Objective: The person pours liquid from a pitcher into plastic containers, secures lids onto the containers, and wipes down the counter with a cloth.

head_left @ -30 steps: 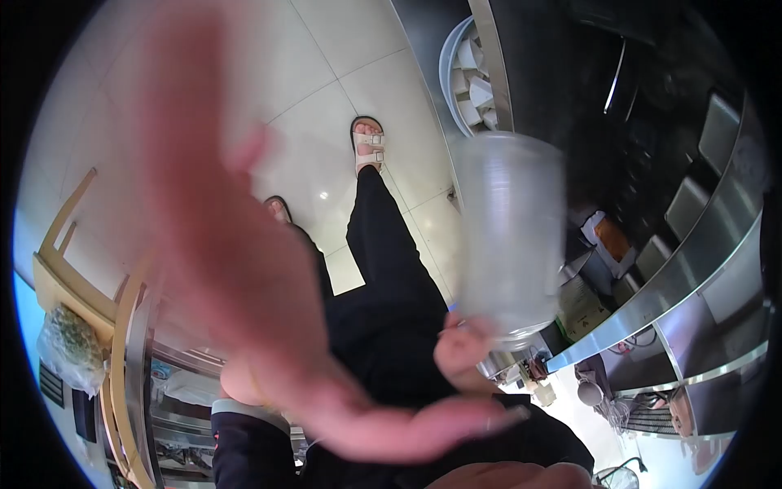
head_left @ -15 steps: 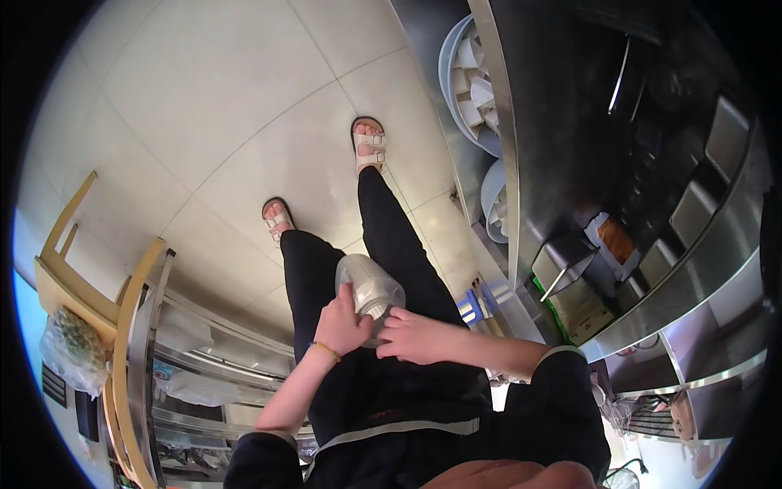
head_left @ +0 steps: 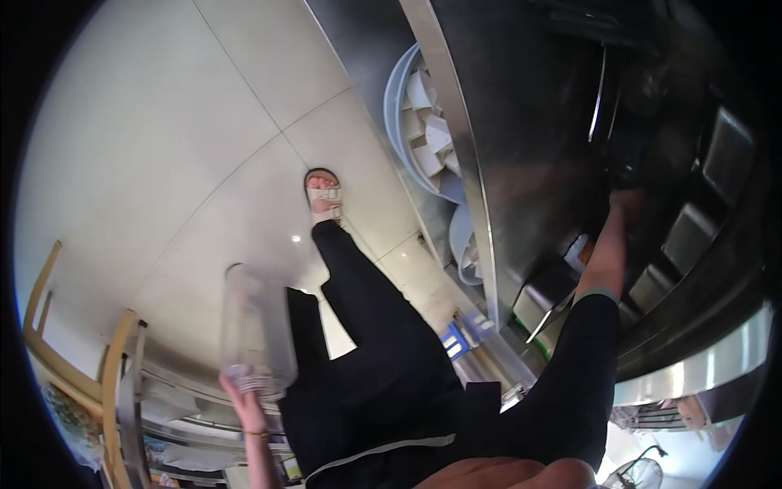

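Observation:
My left hand (head_left: 243,403) is at the lower left, its fingers wrapped round the near end of a clear plastic container (head_left: 259,330). The container is long, see-through and smeared by motion; stacked rims show at its near end. My right hand (head_left: 627,202) reaches out over the dark steel counter (head_left: 529,130) at the right. That hand is dim and blurred, and its fingers cannot be made out. Nearer along the counter, beside my right forearm, lies a white and orange packet (head_left: 579,251).
A blue tub (head_left: 397,106) of white pieces sits under the counter edge, with a second tub (head_left: 461,244) nearer. Metal containers (head_left: 691,232) line the counter's right side. A wooden frame (head_left: 116,383) and metal shelves stand at lower left. Pale tiles (head_left: 204,122) cover the floor.
My right hand has left the container and moved right over the counter. My left hand has moved left with the container. The view has shifted, and one foot is now largely hidden.

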Demonstrator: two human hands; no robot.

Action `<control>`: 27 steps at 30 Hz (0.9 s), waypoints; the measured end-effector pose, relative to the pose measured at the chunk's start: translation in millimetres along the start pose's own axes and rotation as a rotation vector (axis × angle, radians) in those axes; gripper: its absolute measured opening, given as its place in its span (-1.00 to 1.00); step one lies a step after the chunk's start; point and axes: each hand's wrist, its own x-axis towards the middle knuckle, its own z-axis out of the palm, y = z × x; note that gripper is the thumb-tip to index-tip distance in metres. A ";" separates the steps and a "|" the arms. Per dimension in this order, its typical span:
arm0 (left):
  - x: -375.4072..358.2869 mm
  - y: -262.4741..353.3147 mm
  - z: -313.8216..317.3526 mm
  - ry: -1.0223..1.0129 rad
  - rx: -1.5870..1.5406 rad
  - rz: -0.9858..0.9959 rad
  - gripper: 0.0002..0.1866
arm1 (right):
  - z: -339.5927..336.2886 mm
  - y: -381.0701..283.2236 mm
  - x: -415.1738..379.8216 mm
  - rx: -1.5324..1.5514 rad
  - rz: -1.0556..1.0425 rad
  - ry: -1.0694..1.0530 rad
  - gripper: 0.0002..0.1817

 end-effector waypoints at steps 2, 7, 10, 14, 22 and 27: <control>12.9 -14.5 -19.5 -0.013 -0.004 0.001 -0.39 | 53.9 18.0 32.6 -0.015 -0.138 0.089 -0.47; 27.4 -50.0 -52.8 0.054 0.014 0.000 -0.41 | 44.0 19.2 31.1 0.074 0.142 -0.102 -0.46; 22.2 -78.4 -77.1 0.102 0.065 -0.038 -0.40 | 32.2 33.6 -7.2 0.330 0.447 -0.012 -0.47; 4.8 -90.8 -84.3 0.123 -0.045 -0.016 -0.37 | -49.8 3.0 -79.4 0.419 0.468 -0.051 -0.43; -58.9 -103.4 -144.7 0.197 -0.234 0.162 -0.32 | -123.0 1.8 -201.2 0.718 0.608 -0.050 -0.39; -94.2 -51.6 -185.3 0.217 -0.215 0.334 -0.35 | -230.9 32.9 -305.9 0.981 0.390 -0.237 -0.39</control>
